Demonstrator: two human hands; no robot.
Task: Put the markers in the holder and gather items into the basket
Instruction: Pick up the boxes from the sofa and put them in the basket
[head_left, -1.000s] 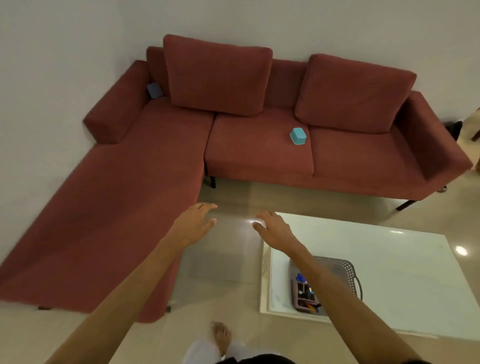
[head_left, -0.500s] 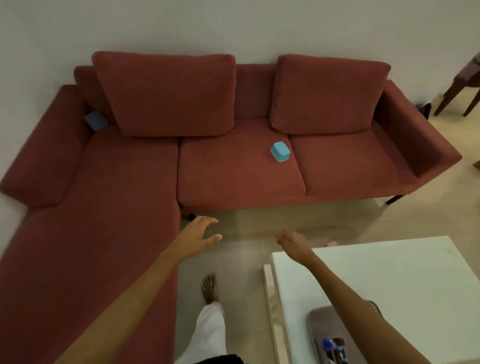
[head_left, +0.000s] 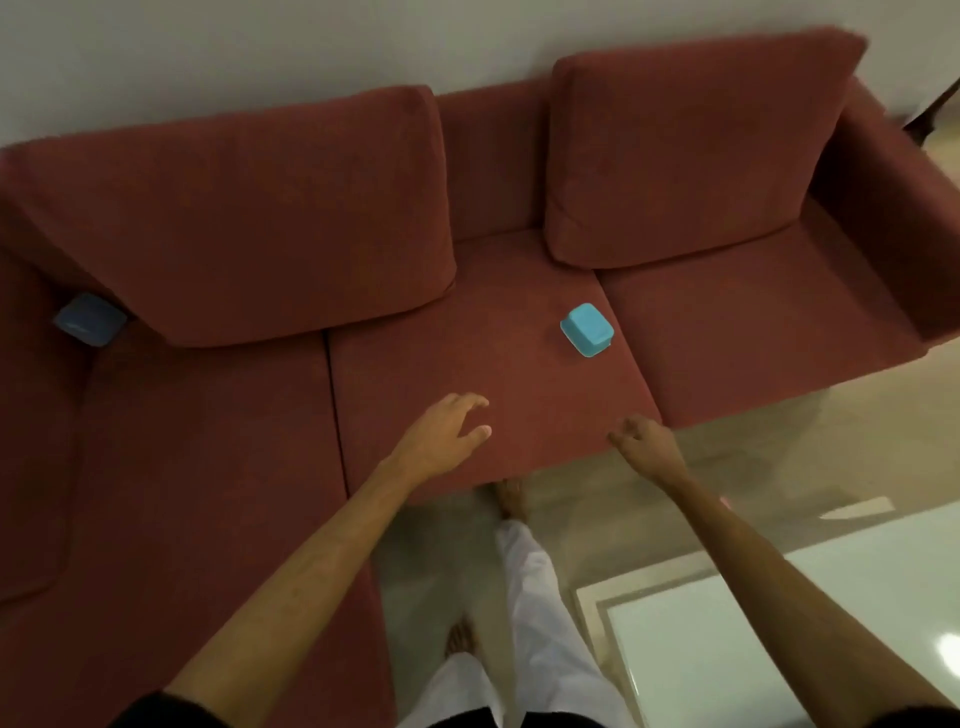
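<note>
A small turquoise box (head_left: 587, 330) lies on the middle seat of the red sofa (head_left: 467, 364). A second, darker blue box (head_left: 89, 318) is wedged in the sofa's left corner, partly under a back cushion. My left hand (head_left: 441, 434) hovers over the seat's front edge, empty, fingers spread. To its right, near the same edge, my right hand (head_left: 647, 447) is also empty with fingers loosely curled. Both hands are short of the turquoise box. The basket and the marker holder are out of view.
A white low table (head_left: 753, 639) fills the lower right, close to my right leg. My bare feet stand on the beige floor (head_left: 779, 457) between table and sofa. Two large back cushions lean against the wall.
I have stepped closer to the sofa and both hands have moved forward over the seat. The basket on the table has dropped out of view.
</note>
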